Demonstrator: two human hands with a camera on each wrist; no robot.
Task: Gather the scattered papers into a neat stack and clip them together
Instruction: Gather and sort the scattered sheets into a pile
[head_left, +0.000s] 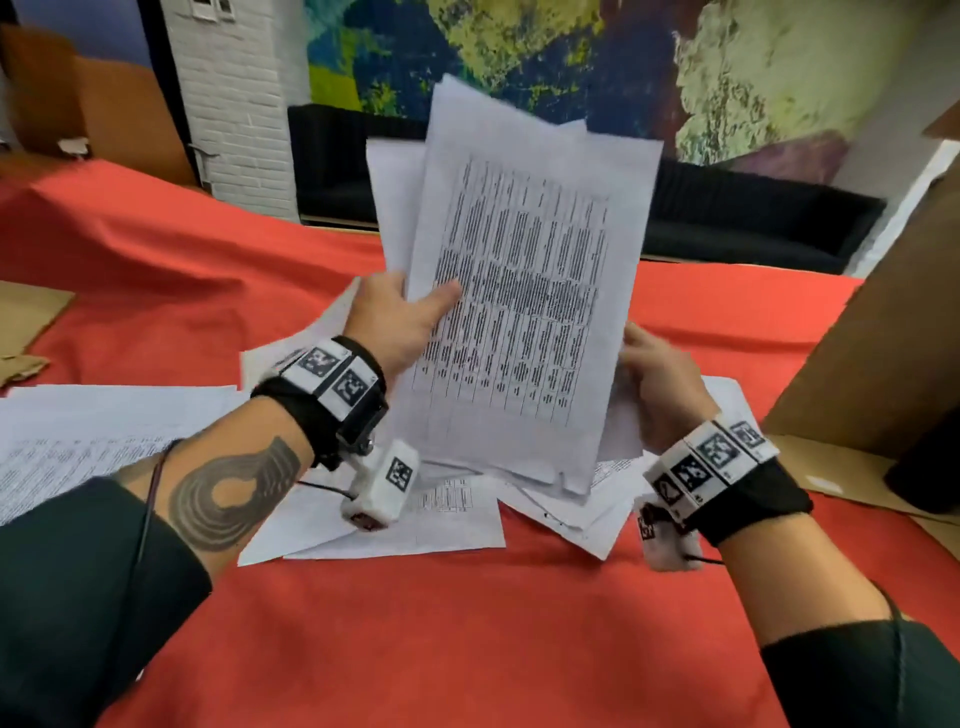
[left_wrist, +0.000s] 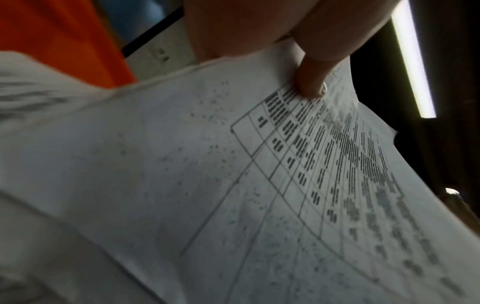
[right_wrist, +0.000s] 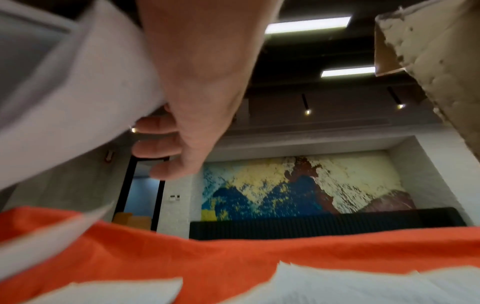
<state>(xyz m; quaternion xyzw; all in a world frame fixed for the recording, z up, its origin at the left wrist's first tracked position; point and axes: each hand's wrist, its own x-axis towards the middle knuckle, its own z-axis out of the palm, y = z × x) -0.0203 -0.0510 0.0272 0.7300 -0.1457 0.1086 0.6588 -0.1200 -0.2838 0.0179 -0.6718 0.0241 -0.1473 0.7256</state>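
A loose sheaf of printed papers (head_left: 524, 291) stands nearly upright above the red tablecloth, its sheets fanned and uneven. My left hand (head_left: 400, 317) pinches its left edge, thumb (left_wrist: 310, 82) pressed on the printed table of the front sheet (left_wrist: 259, 185). My right hand (head_left: 654, 379) holds the sheaf's right edge, fingers (right_wrist: 158, 148) curled behind the paper (right_wrist: 78, 102). More sheets (head_left: 415, 514) lie scattered on the cloth under the sheaf, and others (head_left: 93, 436) lie at the left. No clip is visible.
The table wears a red cloth (head_left: 467, 623). A tall cardboard box (head_left: 872, 353) stands at the right with a flap lying flat. Flat cardboard (head_left: 26, 322) lies at the left edge. A dark sofa (head_left: 727, 223) and a painted wall are behind.
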